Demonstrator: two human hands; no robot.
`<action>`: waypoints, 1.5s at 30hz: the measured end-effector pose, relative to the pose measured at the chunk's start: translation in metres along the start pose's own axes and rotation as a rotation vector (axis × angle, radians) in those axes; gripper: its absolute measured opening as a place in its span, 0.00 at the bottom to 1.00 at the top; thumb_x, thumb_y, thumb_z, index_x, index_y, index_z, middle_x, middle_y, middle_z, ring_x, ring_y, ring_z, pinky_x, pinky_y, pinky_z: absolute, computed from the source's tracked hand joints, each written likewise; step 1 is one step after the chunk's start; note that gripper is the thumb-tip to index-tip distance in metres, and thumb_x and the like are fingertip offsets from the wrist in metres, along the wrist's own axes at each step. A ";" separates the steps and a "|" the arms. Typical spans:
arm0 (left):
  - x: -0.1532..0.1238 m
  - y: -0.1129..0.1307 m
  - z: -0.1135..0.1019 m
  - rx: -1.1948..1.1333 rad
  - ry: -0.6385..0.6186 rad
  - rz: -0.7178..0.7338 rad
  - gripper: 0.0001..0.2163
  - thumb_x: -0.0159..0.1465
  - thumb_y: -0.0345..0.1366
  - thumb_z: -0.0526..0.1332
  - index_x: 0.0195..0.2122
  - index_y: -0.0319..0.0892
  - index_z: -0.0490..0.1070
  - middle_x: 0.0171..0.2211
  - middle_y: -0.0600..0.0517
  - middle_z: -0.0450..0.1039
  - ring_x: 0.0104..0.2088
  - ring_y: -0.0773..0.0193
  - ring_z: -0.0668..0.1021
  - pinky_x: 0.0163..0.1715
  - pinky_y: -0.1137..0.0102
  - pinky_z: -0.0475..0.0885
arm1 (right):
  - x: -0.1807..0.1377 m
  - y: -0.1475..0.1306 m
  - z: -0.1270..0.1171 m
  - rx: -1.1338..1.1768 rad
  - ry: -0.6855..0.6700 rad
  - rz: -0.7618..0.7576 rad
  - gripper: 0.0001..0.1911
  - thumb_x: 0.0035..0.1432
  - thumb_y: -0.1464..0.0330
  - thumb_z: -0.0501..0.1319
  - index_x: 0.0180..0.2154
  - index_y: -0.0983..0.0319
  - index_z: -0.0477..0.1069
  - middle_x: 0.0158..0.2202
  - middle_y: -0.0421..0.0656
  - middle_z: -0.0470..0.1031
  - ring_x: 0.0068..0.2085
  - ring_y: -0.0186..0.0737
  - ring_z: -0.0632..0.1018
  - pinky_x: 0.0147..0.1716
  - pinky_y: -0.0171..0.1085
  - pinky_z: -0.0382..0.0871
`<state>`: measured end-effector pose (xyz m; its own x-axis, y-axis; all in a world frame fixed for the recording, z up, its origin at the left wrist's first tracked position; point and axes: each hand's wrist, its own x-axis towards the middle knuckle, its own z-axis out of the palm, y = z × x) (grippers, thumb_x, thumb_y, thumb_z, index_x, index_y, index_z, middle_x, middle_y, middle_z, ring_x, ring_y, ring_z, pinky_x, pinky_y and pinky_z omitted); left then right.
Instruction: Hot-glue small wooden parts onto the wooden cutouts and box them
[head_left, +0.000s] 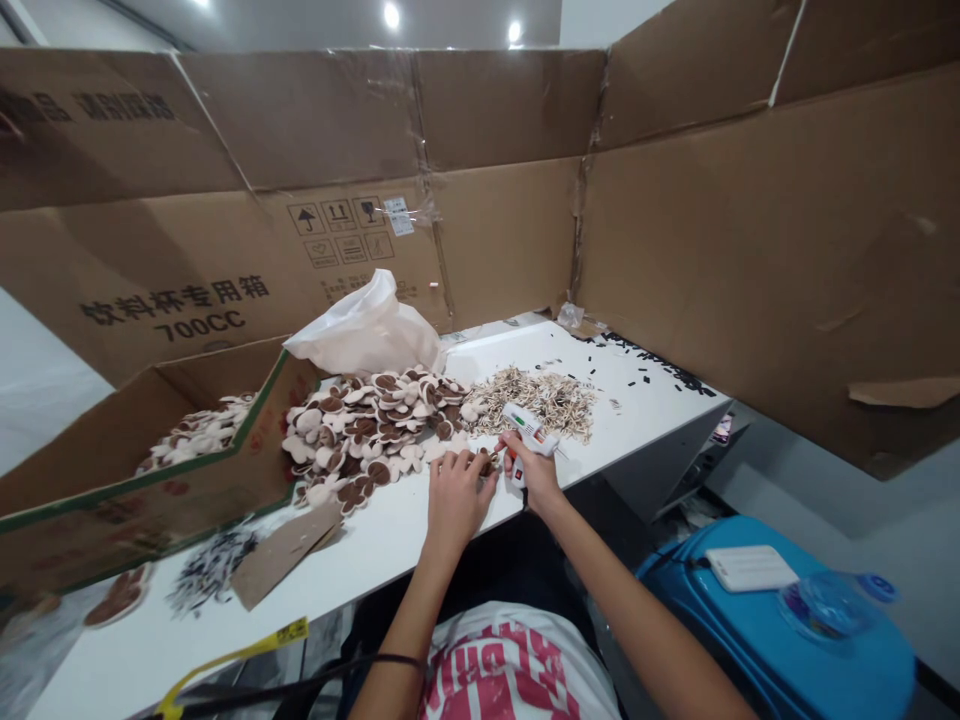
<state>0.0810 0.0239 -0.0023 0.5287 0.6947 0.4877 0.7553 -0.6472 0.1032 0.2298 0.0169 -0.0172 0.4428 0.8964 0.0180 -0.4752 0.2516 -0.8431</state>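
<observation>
**One glue gun, two busy hands at the table's near edge**

Two bare hands work over the white table. The right hand is wrapped around one white glue gun, just in front of the tan loops. The left hand holds one small brown piece between curled fingers and thumb, beside the gun.

The gun's body has its long axis slanting from upper left to lower right; its handle, with a red switch, shows below the fingers. Which end carries the nozzle cannot be told. The brown piece is too covered to show its direction.

There is one heap of brown-and-cream cutouts, too many to count, and one heap of tan loops, likewise uncountable. One open box at left holds more cutouts; one white bag rests behind the heap. One power bank and one bottle sit on a blue lid.

The cardboard wall reads "饮料杯专用箱" and "700CC", with six handling symbols in two rows of three. One white label beside them is too small to read.
</observation>
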 end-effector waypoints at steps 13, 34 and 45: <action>0.000 0.000 -0.001 -0.034 -0.003 -0.007 0.11 0.71 0.40 0.63 0.53 0.48 0.74 0.45 0.46 0.78 0.48 0.49 0.75 0.50 0.56 0.64 | 0.000 0.000 0.000 0.016 -0.005 -0.006 0.18 0.48 0.54 0.77 0.30 0.61 0.80 0.28 0.42 0.80 0.19 0.30 0.68 0.16 0.31 0.64; 0.000 -0.001 -0.001 -0.026 -0.046 -0.027 0.10 0.72 0.41 0.63 0.53 0.49 0.75 0.44 0.47 0.77 0.48 0.50 0.74 0.51 0.57 0.64 | 0.000 0.000 0.001 0.018 0.020 0.010 0.20 0.46 0.53 0.77 0.30 0.62 0.79 0.29 0.44 0.81 0.19 0.31 0.69 0.16 0.32 0.65; 0.000 0.001 -0.001 -0.006 -0.037 -0.044 0.07 0.72 0.41 0.63 0.47 0.49 0.77 0.44 0.47 0.77 0.48 0.50 0.75 0.52 0.57 0.64 | 0.002 0.003 -0.001 0.015 0.010 0.022 0.19 0.49 0.54 0.77 0.32 0.62 0.80 0.30 0.44 0.82 0.20 0.30 0.69 0.17 0.31 0.64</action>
<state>0.0809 0.0230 -0.0011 0.5087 0.7338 0.4504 0.7761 -0.6172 0.1290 0.2298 0.0188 -0.0205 0.4393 0.8983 -0.0060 -0.4962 0.2371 -0.8352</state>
